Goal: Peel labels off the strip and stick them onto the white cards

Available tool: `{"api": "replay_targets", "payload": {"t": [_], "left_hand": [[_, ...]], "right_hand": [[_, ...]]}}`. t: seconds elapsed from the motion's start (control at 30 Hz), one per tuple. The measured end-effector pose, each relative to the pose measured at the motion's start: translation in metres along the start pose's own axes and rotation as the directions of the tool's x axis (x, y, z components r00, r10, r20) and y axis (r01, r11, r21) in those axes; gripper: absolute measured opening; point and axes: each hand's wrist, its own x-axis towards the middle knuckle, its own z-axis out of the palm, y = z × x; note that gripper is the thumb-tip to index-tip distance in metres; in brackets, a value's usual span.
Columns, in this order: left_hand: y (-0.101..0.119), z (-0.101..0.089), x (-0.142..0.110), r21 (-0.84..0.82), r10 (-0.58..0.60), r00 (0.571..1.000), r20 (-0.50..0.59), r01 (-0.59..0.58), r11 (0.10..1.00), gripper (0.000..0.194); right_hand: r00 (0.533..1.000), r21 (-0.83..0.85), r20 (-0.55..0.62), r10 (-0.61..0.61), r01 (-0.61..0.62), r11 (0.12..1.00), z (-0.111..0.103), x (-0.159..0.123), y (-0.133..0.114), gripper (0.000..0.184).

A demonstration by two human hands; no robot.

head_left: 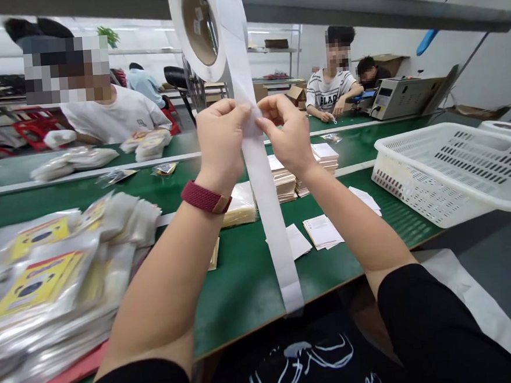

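Observation:
A big roll of white label tape hangs from a shelf overhead. Its loose white strip runs down past the green table's front edge. My left hand, with a dark red wristband, pinches the strip at its left edge. My right hand pinches the same strip on its right side, fingers curled together. Both hands are raised in front of me, thumbs nearly touching.
Stacked clear packets with yellow cards lie at the left. Small card stacks and loose white cards sit on the green table. A white plastic basket stands at the right. Other people sit across the table, near a grey machine.

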Motion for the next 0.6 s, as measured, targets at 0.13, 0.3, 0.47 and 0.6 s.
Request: {"api": "replay_targets", "payload": {"t": [0.13, 0.3, 0.47, 0.6], "left_hand": [[0.009, 0.002, -0.005, 0.003, -0.059, 0.997, -0.054, 0.059, 0.998, 0.031], [0.017, 0.009, -0.003, 0.027, -0.134, 0.988, -0.075, 0.137, 0.99, 0.033], [0.015, -0.002, 0.003, -0.015, -0.206, 0.978, -0.033, 0.206, 0.978, 0.017], [-0.003, -0.024, -0.019, -0.052, -0.21, 0.978, -0.009, 0.209, 0.977, 0.027]], "right_hand": [[0.998, -0.065, -0.014, -0.054, 0.053, 0.996, -0.001, -0.008, -0.003, 0.025], [0.989, -0.287, -0.014, -0.147, 0.137, 0.948, -0.006, -0.023, -0.025, 0.035], [0.964, -0.368, 0.113, -0.24, 0.265, 0.891, -0.017, -0.075, -0.046, 0.032], [0.98, -0.305, -0.07, -0.189, 0.159, 0.939, -0.037, -0.135, -0.042, 0.021]]}}
